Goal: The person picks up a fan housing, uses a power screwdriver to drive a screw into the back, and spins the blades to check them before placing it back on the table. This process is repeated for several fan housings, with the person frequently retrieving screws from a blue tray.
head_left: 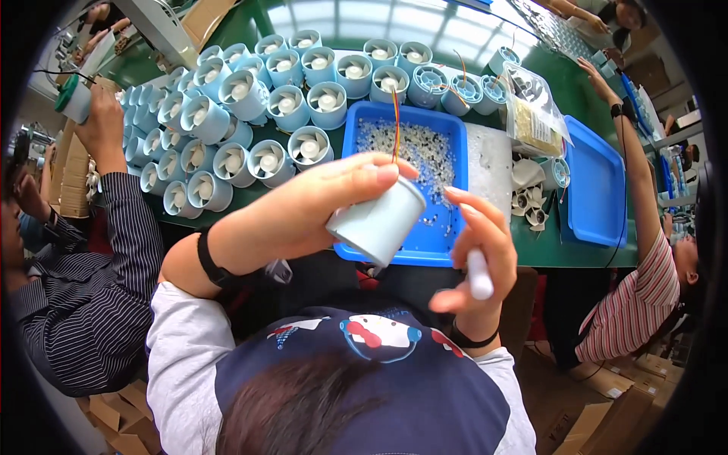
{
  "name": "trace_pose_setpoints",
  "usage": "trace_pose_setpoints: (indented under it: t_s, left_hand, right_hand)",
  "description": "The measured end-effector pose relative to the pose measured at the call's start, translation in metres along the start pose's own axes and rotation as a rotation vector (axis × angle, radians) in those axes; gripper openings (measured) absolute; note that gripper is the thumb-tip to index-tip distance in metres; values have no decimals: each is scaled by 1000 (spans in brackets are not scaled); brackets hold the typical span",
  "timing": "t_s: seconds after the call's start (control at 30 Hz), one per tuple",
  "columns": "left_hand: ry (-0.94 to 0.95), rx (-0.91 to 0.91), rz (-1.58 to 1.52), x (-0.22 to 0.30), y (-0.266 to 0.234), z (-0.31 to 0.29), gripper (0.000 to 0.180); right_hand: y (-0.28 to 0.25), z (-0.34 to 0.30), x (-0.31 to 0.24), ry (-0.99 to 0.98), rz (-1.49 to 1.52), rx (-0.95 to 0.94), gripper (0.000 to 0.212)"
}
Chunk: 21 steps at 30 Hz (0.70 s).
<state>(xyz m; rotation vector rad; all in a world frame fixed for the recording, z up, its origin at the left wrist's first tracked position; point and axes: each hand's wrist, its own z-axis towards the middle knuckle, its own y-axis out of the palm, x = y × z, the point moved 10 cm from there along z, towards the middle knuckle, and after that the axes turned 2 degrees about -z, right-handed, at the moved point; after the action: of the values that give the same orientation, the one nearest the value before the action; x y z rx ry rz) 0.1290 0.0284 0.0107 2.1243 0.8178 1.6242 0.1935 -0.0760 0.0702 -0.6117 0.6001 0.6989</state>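
Note:
My left hand [315,197] is closed round a light blue cylindrical fan housing [385,222], tilted above the near edge of the blue tray. Red and yellow wires [396,125] rise from the housing beside my thumb. To its right, my right hand [491,243] holds a white rod-like tool [478,274] with a rounded end; its kind does not show. The right fingertips are apart from the housing. Beneath and beyond my hands, the blue tray [460,155] holds many small black and white bits.
Rows of blue fan housings [288,106] with white impellers cover the table's left. Right of the tray are a white foam sheet [489,163], a plastic bag [535,114], loose white impellers [531,205] and another blue tray [595,182]. Co-workers sit on both sides; the left one's hand [102,125] holds a housing.

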Motion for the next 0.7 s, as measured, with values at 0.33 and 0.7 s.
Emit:
trace_pose_setpoints:
  t_s: [0.33,0.7]
  left_hand:
    - [478,642,1130,225,-81,114,62]
    - [-168,708,2016,208,-152,184,74]
  right_hand:
    - [-75,-48,42,246,-41,386,41]
    - [-106,-75,48,382,-60,489,29]
